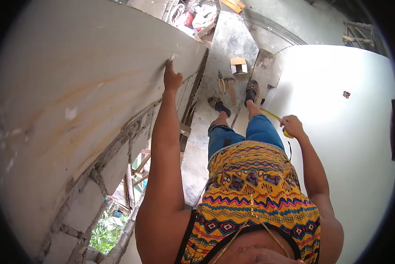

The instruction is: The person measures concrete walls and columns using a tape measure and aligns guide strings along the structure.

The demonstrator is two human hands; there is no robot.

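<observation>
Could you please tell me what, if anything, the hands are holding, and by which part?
The right hand holds a yellow tape measure, apparently by its partly hidden case. The left hand shows nothing held.

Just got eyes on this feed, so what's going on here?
The person's left hand points a finger up against the wall, while the right hand holds a yellow tape measure with some blade drawn out. Pliers, a hammer and an open box sit near the feet, out of hand.
</observation>
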